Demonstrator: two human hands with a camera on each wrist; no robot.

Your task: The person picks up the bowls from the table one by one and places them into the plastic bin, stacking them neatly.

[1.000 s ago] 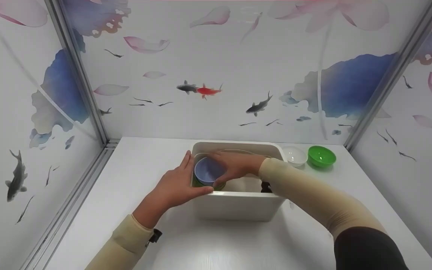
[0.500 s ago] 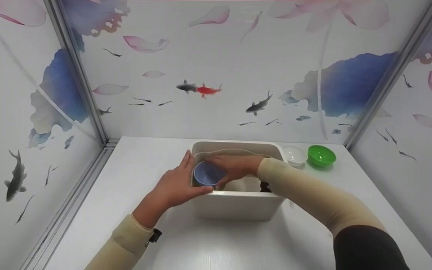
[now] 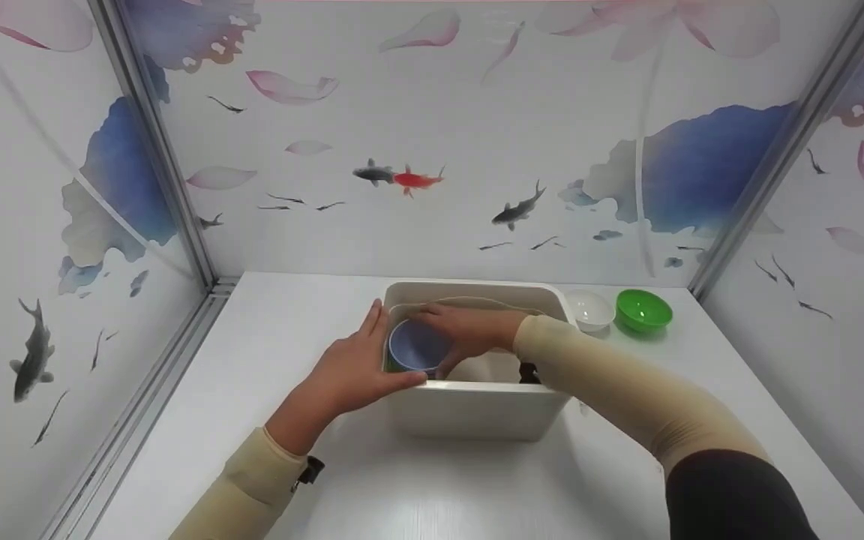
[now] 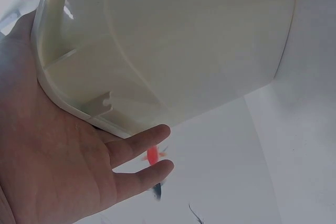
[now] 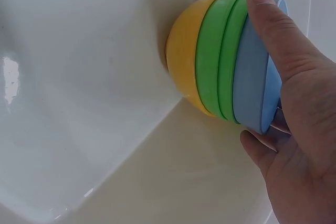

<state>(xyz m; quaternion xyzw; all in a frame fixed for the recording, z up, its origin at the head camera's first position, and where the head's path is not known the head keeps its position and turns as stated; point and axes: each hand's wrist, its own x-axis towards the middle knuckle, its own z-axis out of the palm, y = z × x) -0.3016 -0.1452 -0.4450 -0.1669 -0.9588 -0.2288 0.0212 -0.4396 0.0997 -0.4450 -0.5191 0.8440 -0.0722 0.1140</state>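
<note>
In the head view, a white plastic bin (image 3: 481, 414) stands on the table. Inside it at the left, a blue bowl (image 3: 417, 345) tops a nested stack. From the right wrist, that stack shows two green bowls (image 5: 218, 59) and a yellow bowl (image 5: 184, 51) below the blue one. My right hand (image 3: 469, 330) reaches into the bin and grips the blue bowl by its side, the thumb crossing its rim. Along the bin's left front corner rests my left hand (image 3: 346, 375), fingers straight on the outside and thumb along the front rim.
A white bowl (image 3: 591, 311) and a green bowl (image 3: 643, 311) stand on the table to the right of the bin. Printed panels with metal posts (image 3: 154, 150) enclose the white table (image 3: 282, 322).
The blue bowl has shifted slightly in the bin and covers more of the green beneath it. My right hand moved with it a little; the left hand stayed in place.
</note>
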